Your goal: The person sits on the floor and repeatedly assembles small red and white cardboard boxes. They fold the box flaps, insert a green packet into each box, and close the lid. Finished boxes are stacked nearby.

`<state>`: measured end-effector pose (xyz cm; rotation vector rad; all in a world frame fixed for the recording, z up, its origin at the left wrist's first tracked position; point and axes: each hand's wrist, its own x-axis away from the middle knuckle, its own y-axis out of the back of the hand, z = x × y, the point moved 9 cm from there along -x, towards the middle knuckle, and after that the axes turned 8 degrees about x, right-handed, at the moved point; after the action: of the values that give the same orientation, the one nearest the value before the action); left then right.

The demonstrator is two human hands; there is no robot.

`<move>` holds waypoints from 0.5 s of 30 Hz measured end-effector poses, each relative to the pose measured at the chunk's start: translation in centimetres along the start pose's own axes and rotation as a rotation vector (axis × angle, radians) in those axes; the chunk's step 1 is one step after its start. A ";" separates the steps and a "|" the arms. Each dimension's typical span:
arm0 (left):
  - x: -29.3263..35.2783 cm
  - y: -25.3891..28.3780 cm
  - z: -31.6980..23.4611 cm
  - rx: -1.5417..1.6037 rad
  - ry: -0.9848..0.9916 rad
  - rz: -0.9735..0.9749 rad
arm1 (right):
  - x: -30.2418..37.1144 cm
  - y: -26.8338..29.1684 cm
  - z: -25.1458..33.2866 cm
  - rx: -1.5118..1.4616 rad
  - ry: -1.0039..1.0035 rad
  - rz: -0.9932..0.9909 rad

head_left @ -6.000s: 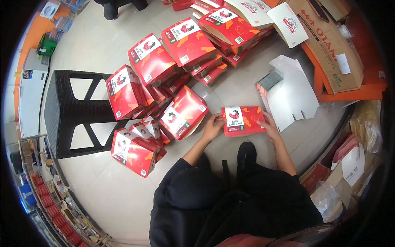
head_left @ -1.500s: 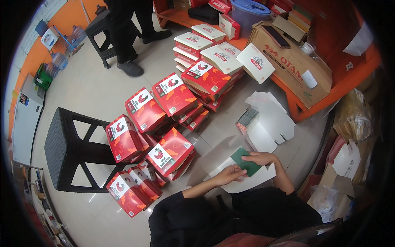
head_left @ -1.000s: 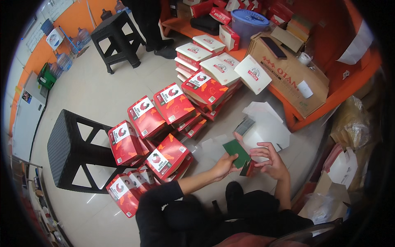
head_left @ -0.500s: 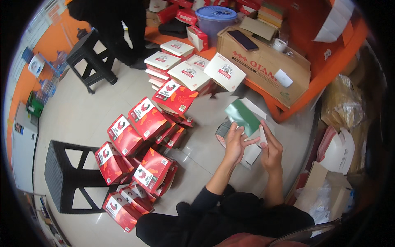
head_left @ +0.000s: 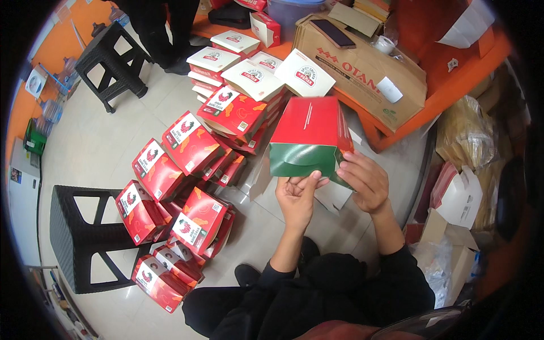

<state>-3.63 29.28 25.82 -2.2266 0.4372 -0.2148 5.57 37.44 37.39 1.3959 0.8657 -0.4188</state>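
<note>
A red carton box (head_left: 309, 124) with a green end flap is held up in front of me, partly folded. My left hand (head_left: 297, 201) grips the lower edge of the green flap, thumb on top and fingers curled under it. At the box's right corner, my right hand (head_left: 367, 180) has its bent fingers against the side panel, and its thumb is hidden. Just left of the held box stands a stack of red boxes (head_left: 233, 113) with white printed tops. White flat cartons (head_left: 334, 195) show partly below my hands.
More finished red boxes (head_left: 192, 141) are piled on the left, beside a black plastic stool (head_left: 79, 232). White-topped boxes (head_left: 252, 76) stand ahead. A brown cardboard box (head_left: 362, 73) with a phone (head_left: 333, 33) rests on an orange table (head_left: 391, 141). Another person's dark-clothed legs (head_left: 164, 34) are at the far left.
The green-backed carton has turned and opened out into a red box shape, raised nearer to me. Both hands have shifted round its near end. The view has moved slightly.
</note>
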 end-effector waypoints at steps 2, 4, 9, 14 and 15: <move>0.1 0.0 -0.7 0.067 -0.017 0.000 | -0.8 0.0 -1.1 -0.137 -0.136 -0.044; 0.2 -0.2 -0.7 0.124 -0.008 0.003 | -0.8 -0.3 -2.4 -0.212 -0.313 -0.108; 0.7 -0.6 -0.1 0.075 -0.050 -0.007 | 0.8 -1.4 -1.3 0.007 -0.146 -0.183; 1.8 0.0 0.0 0.007 -0.137 -0.003 | 0.1 -1.9 0.3 -0.104 0.086 -0.100; 1.8 -0.2 -0.3 0.007 -0.167 -0.003 | -0.1 -1.7 0.1 -0.143 0.082 -0.081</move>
<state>-1.99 28.50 26.12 -2.2176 0.3418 -0.0308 4.28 37.00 36.31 1.2568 1.0022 -0.3560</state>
